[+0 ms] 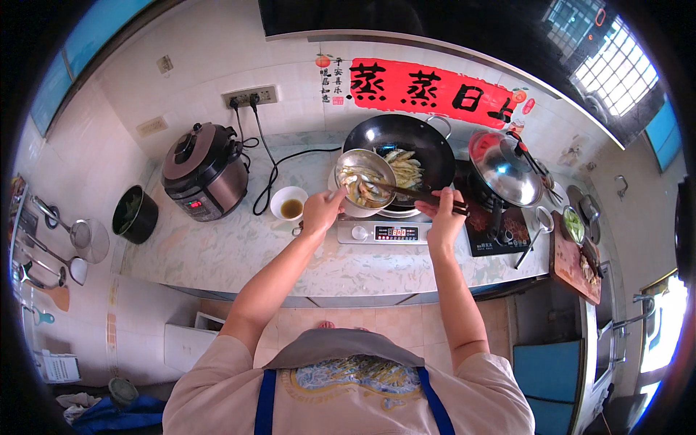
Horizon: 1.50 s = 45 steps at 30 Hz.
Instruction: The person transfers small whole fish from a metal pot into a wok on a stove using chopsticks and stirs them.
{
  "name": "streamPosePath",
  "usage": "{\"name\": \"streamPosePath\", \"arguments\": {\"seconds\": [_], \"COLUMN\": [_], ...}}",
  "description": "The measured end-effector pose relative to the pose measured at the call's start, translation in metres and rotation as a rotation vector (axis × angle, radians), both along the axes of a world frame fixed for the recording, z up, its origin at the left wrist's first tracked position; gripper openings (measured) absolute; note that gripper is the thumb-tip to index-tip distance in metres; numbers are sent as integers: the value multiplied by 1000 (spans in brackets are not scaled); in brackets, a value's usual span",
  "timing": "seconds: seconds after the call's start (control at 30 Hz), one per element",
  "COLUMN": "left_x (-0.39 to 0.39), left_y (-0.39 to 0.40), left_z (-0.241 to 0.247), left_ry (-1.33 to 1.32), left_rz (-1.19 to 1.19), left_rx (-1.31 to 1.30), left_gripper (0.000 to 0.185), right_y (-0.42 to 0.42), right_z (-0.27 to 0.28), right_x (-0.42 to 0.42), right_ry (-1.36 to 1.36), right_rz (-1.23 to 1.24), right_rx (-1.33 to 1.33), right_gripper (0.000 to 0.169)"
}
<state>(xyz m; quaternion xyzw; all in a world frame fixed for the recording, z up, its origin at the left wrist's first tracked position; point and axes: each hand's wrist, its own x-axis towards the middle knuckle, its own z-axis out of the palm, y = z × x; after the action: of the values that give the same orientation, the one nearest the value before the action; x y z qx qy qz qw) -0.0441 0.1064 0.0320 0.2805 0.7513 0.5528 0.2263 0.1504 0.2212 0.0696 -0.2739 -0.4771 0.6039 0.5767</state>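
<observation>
My left hand [322,211] grips the near left rim of a steel bowl [351,211], tilted at the left edge of a black wok [435,163]. Small fish [360,187] lie in the bowl, and more fish [405,169] lie in the wok. Dark chopsticks [405,190] are held in my right hand [447,213], their tips among the bowl's fish. The wok sits on an induction cooker [356,232] with a lit display. Left of my left hand stands a white bowl [280,199] with brown liquid.
An electric pressure cooker [217,179] and a dark pot [129,217] stand to the left. To the right are a lidded pan [505,174] on a second cooktop [484,239], a ladle [530,244], and a cutting board [565,272]. A black cord [274,174] crosses the counter.
</observation>
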Motion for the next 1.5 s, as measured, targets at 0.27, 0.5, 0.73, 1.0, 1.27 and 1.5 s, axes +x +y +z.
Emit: {"name": "streamPosePath", "arguments": {"seconds": [0.27, 0.5, 0.73, 1.0, 1.27, 1.5], "left_x": [-7, -6, -6, -6, -38, -51], "left_y": [12, 18, 29, 59, 58, 29], "left_z": [-3, -15, 4, 6, -14, 3], "left_ry": [-42, 71, -93, -277, -140, -217], "left_rz": [19, 70, 98, 161, 253, 331], "left_rx": [56, 21, -19, 19, 86, 193], "left_gripper": [40, 49, 42, 44, 49, 42], "right_y": [11, 16, 46, 80, 116, 116], "right_z": [9, -4, 0, 3, -7, -32], "right_x": [5, -11, 1, 14, 33, 24], "right_ry": [-49, -47, 159, 353, 323, 190], "right_rz": [32, 87, 2, -48, -96, -125], "right_rx": [-68, 8, -107, -216, -222, -216], "right_gripper": [28, 25, 21, 22, 23, 21]}}
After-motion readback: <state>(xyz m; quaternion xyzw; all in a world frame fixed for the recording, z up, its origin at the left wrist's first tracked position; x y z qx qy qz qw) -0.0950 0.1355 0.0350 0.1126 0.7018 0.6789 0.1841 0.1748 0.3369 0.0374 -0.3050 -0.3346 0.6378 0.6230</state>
